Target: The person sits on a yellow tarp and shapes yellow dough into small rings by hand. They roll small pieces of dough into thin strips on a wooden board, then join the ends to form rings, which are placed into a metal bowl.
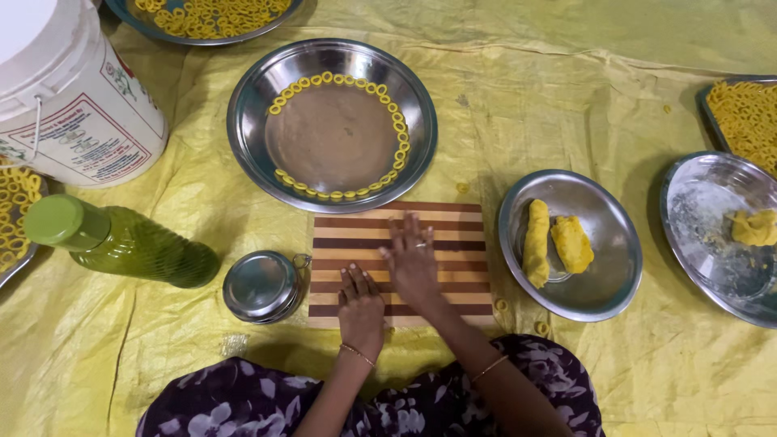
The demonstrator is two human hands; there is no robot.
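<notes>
Yellow sheet [566, 97] covers the floor, with everything laid out on it. Striped board [453, 235] sits near centre, both hands flat on it. Left hand [360, 307] rests palm-down at the near edge, fingers spread, nothing gripped. Right hand [413, 259] lies palm-down mid-board, fingers splayed, ring on one finger; probably a thin strand of dough is under the palm, but it is hidden, so cannot tell.

Dough [554, 241]: two yellow lumps in the small bowl [615, 283] just right of the board. Looks soft, pliable, a bit oily; light, easily dented or torn. Best taken by pinching a piece off the end of a lump with fingertips, no squeezing.

Big plate [251, 137] beyond the board holds a circle of small dough rings [401, 129] along its inner rim; these look fragile, so lift them by the edge, gently. Another bowl [704, 202] at far right holds a dough scrap. Left of the board: steel lid [261, 285], green bottle [121, 243] on its side, white bucket [73, 105]. Trays of rings sit at the frame edges.
</notes>
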